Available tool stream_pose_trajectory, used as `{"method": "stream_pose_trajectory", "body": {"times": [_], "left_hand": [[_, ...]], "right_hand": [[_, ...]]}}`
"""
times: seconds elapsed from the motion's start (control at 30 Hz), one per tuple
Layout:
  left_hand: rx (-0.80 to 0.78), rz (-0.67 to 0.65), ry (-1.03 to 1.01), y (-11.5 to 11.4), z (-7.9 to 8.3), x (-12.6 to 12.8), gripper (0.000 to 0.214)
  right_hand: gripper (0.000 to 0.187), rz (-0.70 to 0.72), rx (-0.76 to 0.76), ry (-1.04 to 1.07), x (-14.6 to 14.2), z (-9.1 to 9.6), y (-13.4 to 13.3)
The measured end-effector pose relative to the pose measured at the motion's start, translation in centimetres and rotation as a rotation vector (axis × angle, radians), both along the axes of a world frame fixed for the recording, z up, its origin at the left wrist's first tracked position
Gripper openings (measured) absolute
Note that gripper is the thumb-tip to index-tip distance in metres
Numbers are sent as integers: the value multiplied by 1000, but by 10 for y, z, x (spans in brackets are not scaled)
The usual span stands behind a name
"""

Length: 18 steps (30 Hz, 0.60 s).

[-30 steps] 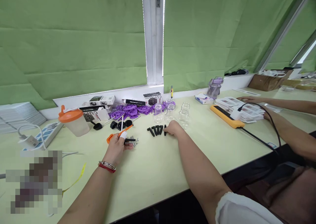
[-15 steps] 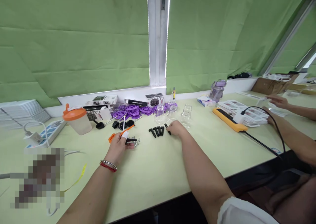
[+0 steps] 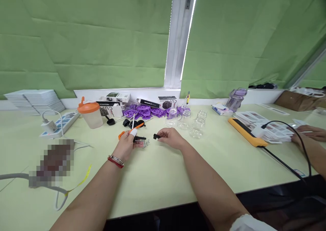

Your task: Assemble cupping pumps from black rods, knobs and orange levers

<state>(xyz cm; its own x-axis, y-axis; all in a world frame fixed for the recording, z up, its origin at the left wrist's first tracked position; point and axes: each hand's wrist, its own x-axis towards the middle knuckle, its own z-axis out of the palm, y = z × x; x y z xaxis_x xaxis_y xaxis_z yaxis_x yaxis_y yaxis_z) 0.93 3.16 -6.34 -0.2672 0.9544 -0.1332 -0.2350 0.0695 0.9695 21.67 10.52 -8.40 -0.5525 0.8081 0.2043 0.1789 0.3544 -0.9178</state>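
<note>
the left hand [image 3: 126, 146] is crowded: an orange-handled tool [image 3: 132, 130] lies across its fingers while the same fingers clamp a black piece with metal bits [image 3: 140, 140] at its three o'clock. i judge either could slip from so full a hold and drop onto the pale green table [image 3: 158, 176]. the small black part [image 3: 156, 136] in the right hand [image 3: 171, 138] is caught only by one end, so a light twist might flick it away. the clear glass jars [image 3: 196, 127] at two o'clock of that hand stand near enough that a wide sweep of the wrist could tip one. as for the grip, the left hand is curled closed around the tool and the black piece, with a white-capped fingertip [image 3: 133, 132] pressing on top. the right hand is narrowed to a pinch of thumb and forefinger on the small black part, which sits between the two hands, at nine o'clock of the right hand's knuckles; whether it clears the table i cannot tell.
</note>
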Motion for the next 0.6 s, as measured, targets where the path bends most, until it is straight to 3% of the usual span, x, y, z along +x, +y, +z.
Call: {"method": "stream_pose_trajectory", "body": {"times": [0.2,0.6], "left_hand": [[28,-76,31,1,-6,1,17],[-6,-153,67,-2,-8,5,21]], "right_hand": [[16,30,101,-216,-8,5,-10],[13,53,259,-308,-16,8,-20]]}}
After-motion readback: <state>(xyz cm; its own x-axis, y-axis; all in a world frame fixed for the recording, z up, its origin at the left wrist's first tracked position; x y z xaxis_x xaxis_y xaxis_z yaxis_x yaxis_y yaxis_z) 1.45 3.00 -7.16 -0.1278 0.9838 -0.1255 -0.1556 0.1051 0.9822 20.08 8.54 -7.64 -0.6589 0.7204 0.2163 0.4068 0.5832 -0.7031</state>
